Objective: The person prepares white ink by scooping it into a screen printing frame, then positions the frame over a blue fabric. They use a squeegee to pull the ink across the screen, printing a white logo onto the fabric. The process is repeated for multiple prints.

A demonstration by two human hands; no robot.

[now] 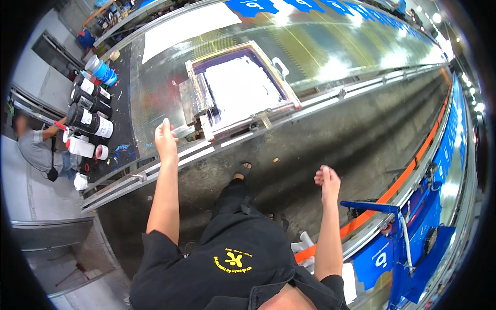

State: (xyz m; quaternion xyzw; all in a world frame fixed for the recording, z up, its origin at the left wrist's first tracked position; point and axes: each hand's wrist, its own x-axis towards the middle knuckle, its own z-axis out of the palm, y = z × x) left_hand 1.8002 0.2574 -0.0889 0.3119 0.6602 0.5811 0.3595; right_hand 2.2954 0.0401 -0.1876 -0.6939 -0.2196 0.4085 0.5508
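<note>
My left hand (166,140) hovers near the edge of the long printing table (155,88), just left of a screen printing frame (276,77). Nothing shows in it, and its fingers are loosely bent and partly apart. White ink (240,88) covers most of the mesh inside the frame, with purple along the borders. A metal plate (192,98) lies against the frame's left side. Over the aisle floor, my right hand (328,182) is raised with its fingers curled in and nothing visible in them. It touches neither table.
Dark tubs (89,121), a white bottle (81,146) and tape (102,152) crowd the table's left end. A person (36,147) stands beyond. Blue cut fabric pieces (253,7) lie on the far side. At right, a blue metal rig (400,243) and an orange rail (382,199) border the aisle.
</note>
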